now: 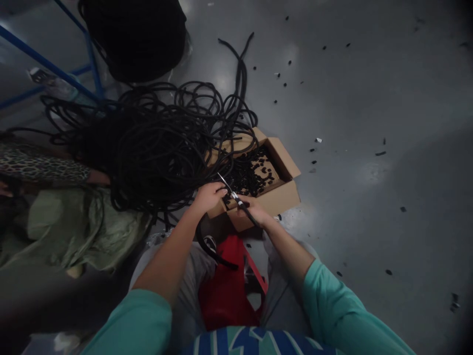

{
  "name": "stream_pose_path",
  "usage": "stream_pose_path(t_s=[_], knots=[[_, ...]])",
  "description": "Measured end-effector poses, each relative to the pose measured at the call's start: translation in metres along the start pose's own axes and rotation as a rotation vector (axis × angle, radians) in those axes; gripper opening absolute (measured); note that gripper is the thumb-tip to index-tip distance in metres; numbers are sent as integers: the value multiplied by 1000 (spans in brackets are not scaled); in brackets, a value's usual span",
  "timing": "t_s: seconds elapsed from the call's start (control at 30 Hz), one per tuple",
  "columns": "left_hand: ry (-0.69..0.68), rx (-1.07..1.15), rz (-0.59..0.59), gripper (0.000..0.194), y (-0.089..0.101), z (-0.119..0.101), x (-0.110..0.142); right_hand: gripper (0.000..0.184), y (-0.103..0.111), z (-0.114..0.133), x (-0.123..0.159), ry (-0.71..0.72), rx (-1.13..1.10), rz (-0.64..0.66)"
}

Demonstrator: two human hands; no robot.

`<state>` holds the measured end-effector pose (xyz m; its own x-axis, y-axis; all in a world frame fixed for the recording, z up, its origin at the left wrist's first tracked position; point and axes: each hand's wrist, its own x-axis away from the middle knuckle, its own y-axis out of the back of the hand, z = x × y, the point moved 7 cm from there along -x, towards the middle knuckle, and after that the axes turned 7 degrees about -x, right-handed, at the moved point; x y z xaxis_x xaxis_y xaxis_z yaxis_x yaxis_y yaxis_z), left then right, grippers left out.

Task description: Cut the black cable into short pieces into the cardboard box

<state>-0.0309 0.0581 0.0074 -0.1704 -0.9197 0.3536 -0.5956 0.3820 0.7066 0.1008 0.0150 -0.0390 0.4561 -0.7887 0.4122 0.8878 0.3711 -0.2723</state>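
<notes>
My left hand [210,197] is closed around a thick black cord, held over the near left edge of an open cardboard box [281,199]. A short tail of that cord [207,246] curves down toward my lap. In my right hand [253,211] are scissors with a dark handle, their pale metal blades [229,186] pointing up and left, close beside my left fingers. Many small black cut pieces [254,177] lie in the box beneath. Where the blades meet the cord is too small to make out.
A large tangle of black cord [158,148] spreads left of the box. Behind it stands a big black bundle [136,39] near a blue metal frame [48,54]. Green cloth [84,227] and another person's patterned sleeve or leg [40,162] are at left. Black scraps dot the grey floor.
</notes>
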Motion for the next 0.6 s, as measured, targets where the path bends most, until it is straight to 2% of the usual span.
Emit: stream_pose_path(t_s=[0.3,0.5,0.6], knots=[[52,158,-6,17,13,3,1,30,1,-1,2,-61,18,-64],[73,239,9,15,9,2,1,40,-2,-3,5,-155,-102,-39],[84,412,52,28,5,-2,4,43,-5,-2,5,-159,-179,1]])
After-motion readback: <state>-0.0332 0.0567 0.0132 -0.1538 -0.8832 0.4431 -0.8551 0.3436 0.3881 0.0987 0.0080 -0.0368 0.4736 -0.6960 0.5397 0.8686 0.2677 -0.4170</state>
